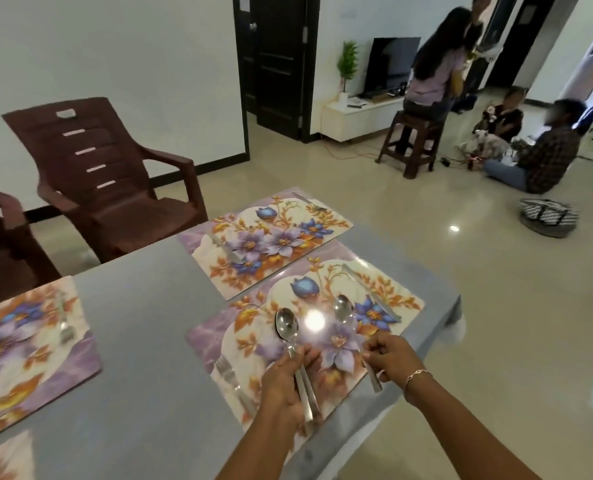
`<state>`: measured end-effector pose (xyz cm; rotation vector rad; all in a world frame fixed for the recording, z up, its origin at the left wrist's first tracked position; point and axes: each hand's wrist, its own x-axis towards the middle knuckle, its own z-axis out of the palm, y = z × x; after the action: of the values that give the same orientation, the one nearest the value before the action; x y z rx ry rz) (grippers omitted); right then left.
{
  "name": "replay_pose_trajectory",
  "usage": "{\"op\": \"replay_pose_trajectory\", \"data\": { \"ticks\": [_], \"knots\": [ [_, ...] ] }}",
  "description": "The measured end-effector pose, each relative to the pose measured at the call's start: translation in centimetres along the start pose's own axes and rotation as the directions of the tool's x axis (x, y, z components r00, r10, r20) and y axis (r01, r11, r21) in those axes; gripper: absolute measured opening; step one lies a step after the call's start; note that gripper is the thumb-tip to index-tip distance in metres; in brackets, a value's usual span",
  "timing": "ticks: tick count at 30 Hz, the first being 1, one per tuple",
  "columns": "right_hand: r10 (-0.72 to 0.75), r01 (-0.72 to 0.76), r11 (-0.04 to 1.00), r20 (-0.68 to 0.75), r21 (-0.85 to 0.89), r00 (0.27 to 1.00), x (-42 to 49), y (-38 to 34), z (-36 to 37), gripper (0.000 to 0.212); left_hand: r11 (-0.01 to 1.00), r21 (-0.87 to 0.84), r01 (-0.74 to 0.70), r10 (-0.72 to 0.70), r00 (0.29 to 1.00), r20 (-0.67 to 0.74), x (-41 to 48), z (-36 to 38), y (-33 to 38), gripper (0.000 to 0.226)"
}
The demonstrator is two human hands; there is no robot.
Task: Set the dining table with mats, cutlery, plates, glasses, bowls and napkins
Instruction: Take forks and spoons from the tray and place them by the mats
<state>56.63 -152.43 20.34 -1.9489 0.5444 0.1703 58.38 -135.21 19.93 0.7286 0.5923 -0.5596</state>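
Both forearms come in from the bottom of the frame and meet over the floral mat in the lower middle, at the right end of the grey tabletop. The left hand is back-up, fingers curled around what looks like two steel handles. One spoon sticks out of it, bowl pointing toward the top of the frame. The right hand, with a bracelet on the wrist, pinches a second spoon partway down the handle. Its bowl is near the mat's blue flower and the handle end pokes out below the fist. Can't tell if either spoon actually touches the mat. A table knife lies along that mat's right side and a fork along its left. The next mat, just above it in the frame, has its own cutlery.
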Motion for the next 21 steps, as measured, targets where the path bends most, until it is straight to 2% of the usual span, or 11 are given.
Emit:
{"op": "replay_pose_trajectory", "data": {
  "ticks": [7, 12, 21],
  "knots": [
    [0.116, -0.118, 0.988, -0.033, -0.099, 0.993, 12.7, 1.7, -6.6, 0.030, 0.998, -0.003, -0.057, 0.057, 0.997, -0.050, 7.3, 6.8, 1.0, 0.023],
    [0.118, -0.114, 0.973, 0.008, -0.198, 0.993, 18.7, 2.8, -7.8, 0.032, 0.997, 0.030, -0.072, 0.075, 0.993, -0.097, 11.2, 8.4, 0.3, 0.020],
    [0.026, -0.009, 0.958, 0.056, -0.286, 0.998, 21.2, 3.4, -12.3, 0.029, 0.994, 0.073, -0.082, 0.094, 0.979, -0.179, 15.4, 15.1, -2.1, 0.017]
  ]
}}
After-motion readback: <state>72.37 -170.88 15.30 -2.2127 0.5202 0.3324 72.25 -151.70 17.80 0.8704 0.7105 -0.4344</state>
